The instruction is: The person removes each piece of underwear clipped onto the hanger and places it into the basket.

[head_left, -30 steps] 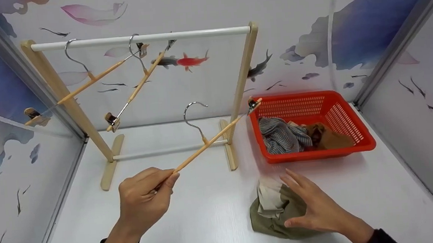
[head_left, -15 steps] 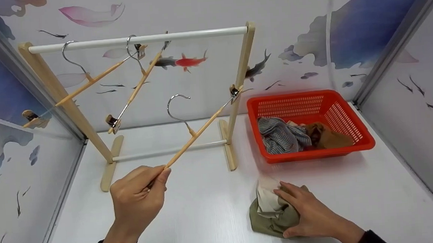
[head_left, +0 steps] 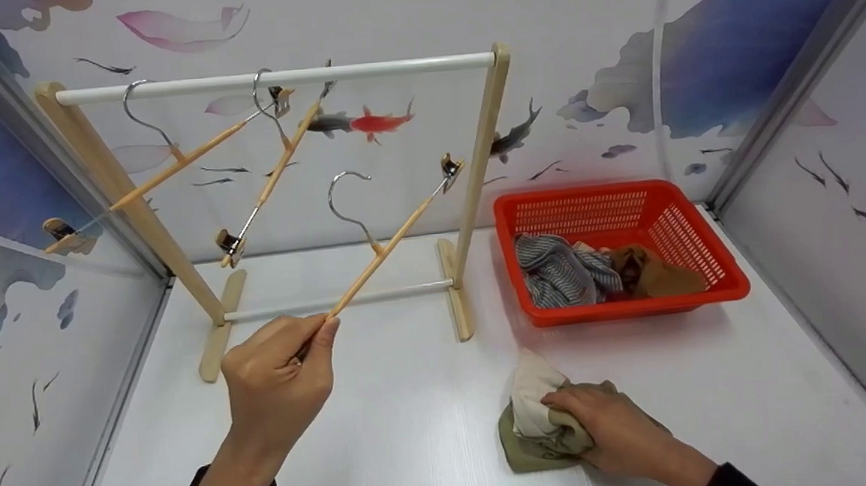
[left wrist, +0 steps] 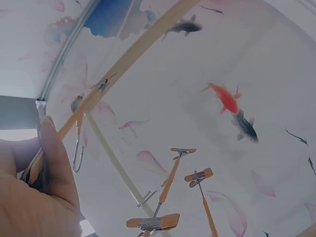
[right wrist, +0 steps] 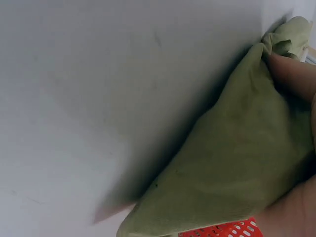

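My left hand [head_left: 279, 376] pinches the near end of a wooden clip hanger [head_left: 396, 238] between thumb and fingers. The hanger slants up to the right, its metal hook pointing upward and a clip [head_left: 451, 168] at the far end; the near clip is hidden in the hand. On the white table, my right hand [head_left: 625, 426] grips a crumpled olive-green garment [head_left: 536, 454] with a cream part [head_left: 532, 395] on top. In the right wrist view the green cloth [right wrist: 232, 153] bunches between thumb and fingers.
A wooden rack with a white top bar [head_left: 400, 68] stands behind the left hand, with two clip hangers, one a slanted hanger [head_left: 278, 173], hooked on it. At the right, a red basket [head_left: 633, 310] holds striped cloth [head_left: 559, 273] and brown cloth [head_left: 672, 277]. Printed walls surround the table.
My right hand has come down onto the green garment and closed its fingers on the cloth. The held hanger has shifted left and its far end has risen.
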`<state>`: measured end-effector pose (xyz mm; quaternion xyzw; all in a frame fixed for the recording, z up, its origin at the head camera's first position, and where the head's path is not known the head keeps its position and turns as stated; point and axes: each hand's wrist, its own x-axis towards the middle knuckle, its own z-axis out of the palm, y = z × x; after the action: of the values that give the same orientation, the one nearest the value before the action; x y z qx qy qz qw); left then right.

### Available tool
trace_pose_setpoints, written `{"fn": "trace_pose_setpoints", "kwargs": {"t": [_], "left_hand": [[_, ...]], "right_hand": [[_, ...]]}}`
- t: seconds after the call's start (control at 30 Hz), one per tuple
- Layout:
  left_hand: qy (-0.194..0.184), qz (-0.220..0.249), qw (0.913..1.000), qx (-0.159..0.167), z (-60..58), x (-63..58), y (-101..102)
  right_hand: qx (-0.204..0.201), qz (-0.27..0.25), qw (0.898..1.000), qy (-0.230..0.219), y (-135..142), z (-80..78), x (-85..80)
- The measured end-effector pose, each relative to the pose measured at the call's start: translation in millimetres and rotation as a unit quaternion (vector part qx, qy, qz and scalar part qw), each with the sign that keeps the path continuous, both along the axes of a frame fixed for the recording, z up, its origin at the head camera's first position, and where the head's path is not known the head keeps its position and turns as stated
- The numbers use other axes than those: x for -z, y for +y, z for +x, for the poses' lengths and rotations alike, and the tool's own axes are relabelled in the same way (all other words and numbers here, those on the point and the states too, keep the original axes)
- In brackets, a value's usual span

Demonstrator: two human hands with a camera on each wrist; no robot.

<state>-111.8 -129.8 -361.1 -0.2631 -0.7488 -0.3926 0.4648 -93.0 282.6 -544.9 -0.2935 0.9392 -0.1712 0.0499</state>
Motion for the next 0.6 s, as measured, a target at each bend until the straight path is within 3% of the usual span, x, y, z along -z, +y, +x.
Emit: {"fn": "trace_pose_setpoints", "kwargs": {"t": [0.17,0.43,0.6], "left_hand": [[-0.006,-0.017,0.9995,-0.024,-4.4,-4.8,5.7],[-0.013,-0.025,0.9982,-0.052,-15.1,-18.0,15.0],[0.008,-0.027,0.9975,-0.064,-25.3,-23.3,18.6]], "right_hand": [[-0.006,0.004,1.000,-0.010,-0.2,-0.3,-1.1],[-0.021,-0.090,0.996,-0.001,5.4,-1.9,3.5],[-0.022,-0.138,0.990,0.009,6.3,-2.2,-0.5]]}}
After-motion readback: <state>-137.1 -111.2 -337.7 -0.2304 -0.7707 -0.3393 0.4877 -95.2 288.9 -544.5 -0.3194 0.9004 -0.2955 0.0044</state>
